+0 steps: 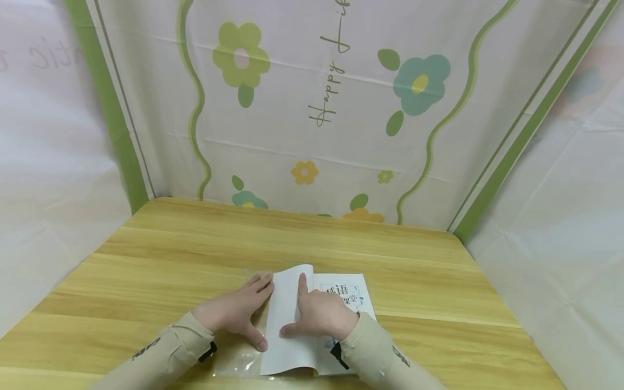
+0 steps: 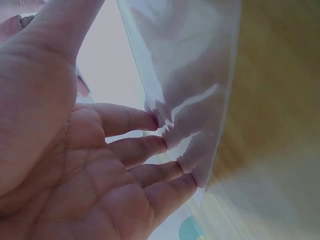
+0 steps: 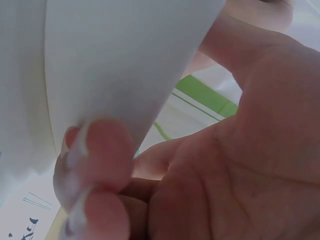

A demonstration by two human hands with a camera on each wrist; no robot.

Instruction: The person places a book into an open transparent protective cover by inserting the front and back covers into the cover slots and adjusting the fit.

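Centrally, near the front edge of the wooden bench (image 1: pixel 195 260), a book (image 1: pixel 348 295) was found lying with its white cover (image 1: pixel 287 325) folded over to the left. The left hand (image 1: pixel 234 311) was laid flat, fingers straight, its fingertips (image 2: pixel 155 120) pressed against a clear plastic sheet (image 2: pixel 200 75) beside the cover. The right hand (image 1: pixel 319 314) was rested on the cover, index finger extended along it; in the wrist view its fingers (image 3: pixel 100 155) were seen curled against the cover's edge. A flowered cloth (image 1: pixel 312 108) was hung behind the bench.
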